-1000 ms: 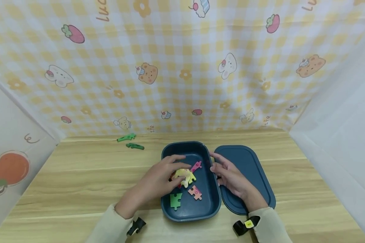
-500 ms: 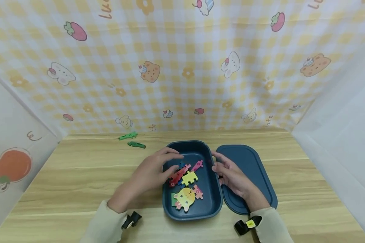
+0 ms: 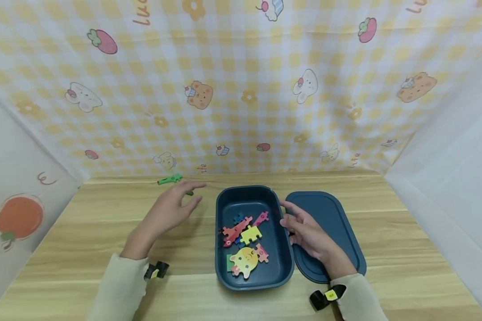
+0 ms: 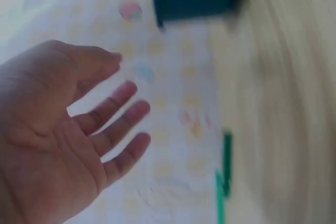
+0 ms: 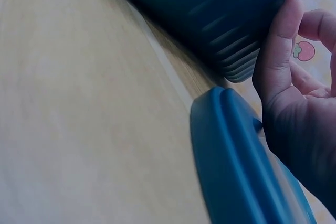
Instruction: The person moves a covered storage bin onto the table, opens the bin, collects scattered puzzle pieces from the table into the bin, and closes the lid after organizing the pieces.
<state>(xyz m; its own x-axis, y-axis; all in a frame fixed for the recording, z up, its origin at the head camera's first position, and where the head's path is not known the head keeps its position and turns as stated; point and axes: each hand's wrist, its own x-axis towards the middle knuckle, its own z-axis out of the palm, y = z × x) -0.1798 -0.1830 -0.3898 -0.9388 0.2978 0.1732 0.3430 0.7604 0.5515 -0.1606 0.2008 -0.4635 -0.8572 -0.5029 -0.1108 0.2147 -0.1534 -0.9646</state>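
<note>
Now the left hand has left the dark blue rectangular plastic box and reaches out to the box's left, toward the far edge of the pale wooden worktop. Half a second ago its fingers were over the puzzle pieces inside the box; now it hangs with fingers spread and relaxed, holding nothing, as the left wrist view also shows. By the look of it, one piece has been dropped off and the hand is going for the next loose one.

Two green wooden puzzle pieces lie left of the box near the checked backdrop. The farther one is just beyond the fingertips; the nearer one is mostly hidden under them, and whether they touch it cannot be told.

The right hand has not shifted: it rests at the box's right wall, fingers loosely curled, its thumb against the outside of the wall, lying over the flat dark blue lid that sits right of the box. Inside the box lie a yellow bear-face piece, a yellow piece, a red piece and others.
</note>
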